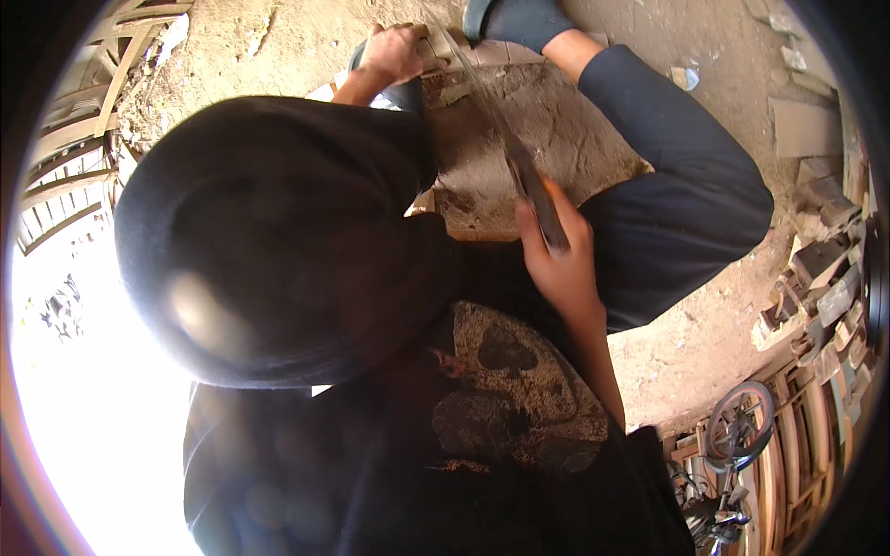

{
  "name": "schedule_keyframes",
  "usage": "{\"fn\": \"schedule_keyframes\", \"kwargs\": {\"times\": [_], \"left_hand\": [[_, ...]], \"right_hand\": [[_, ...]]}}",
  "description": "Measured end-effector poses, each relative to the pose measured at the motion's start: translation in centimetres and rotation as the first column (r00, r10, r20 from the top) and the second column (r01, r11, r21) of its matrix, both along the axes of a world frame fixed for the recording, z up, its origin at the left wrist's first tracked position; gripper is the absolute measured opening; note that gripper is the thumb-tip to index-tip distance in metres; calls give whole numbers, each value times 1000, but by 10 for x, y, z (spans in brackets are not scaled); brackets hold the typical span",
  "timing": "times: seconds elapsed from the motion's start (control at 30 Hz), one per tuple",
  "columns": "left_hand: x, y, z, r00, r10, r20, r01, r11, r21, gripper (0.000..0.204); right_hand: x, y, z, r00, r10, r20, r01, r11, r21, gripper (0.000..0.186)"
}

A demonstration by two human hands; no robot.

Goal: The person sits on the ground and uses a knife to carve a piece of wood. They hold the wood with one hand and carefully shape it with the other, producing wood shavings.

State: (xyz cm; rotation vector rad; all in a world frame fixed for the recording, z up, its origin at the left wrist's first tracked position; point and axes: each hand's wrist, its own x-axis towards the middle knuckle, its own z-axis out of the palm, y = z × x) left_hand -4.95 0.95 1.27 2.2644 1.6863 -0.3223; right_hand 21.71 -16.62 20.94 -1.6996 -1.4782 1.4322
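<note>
Hands: two of mine are showing, both bare.
Right hand (561, 236): its fingers are closing round the grip of one blade (508, 144), leaving no wide gap.
Blade: one, long and narrow, slanting from my right hand up and leftward, its thin far end passing just beside my left hand; I cannot tell whether its edge is toothed.
Left hand (397, 54): it is reaching out beyond the dark cloth (269, 232), fingers bending over one pale piece (436, 46) and holding it near the top edge.
Pale piece: one under my fingers, lying just left of the blade; whether the two are touching, I cannot tell.
Brown surface (565, 139): one, spreading between my legs below the blade; whether it is board or sheet, I cannot tell.
Right leg (691, 199): one, bending out to the right in dark trousers and ending in one dark shoe (524, 20).
Shirt (352, 473): one, black, bearing one tan print (519, 389).
Scrap (686, 78): one, white and blue, lying on the bare ground (663, 375) right of my leg.
Wheel (740, 426): one, standing at lower right beside slats (797, 445).
Offcuts (820, 259): many, piling along the right, too crowded for counting.
</note>
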Motion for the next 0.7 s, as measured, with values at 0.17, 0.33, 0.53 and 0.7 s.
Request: {"fn": "schedule_keyframes", "kwargs": {"times": [0.17,0.33,0.53,0.7], "left_hand": [[6,0,9,999,-14,30,14,1000,-5,73],[9,-7,-4,989,-63,-133,76,993,95,74],[17,-3,3,988,-79,-135,69,995,-78,73],[18,-2,1,993,-65,-99,56,994,-92,74]], "right_hand": [[-3,-20,40,1000,-6,29,10,993,-115,39],[-15,-4,26,1000,-2,15,3,995,-99,47],[17,-78,49,984,117,134,-130,987,92,57],[3,-35,58,994,98,55,-93,991,-96,58]]}}
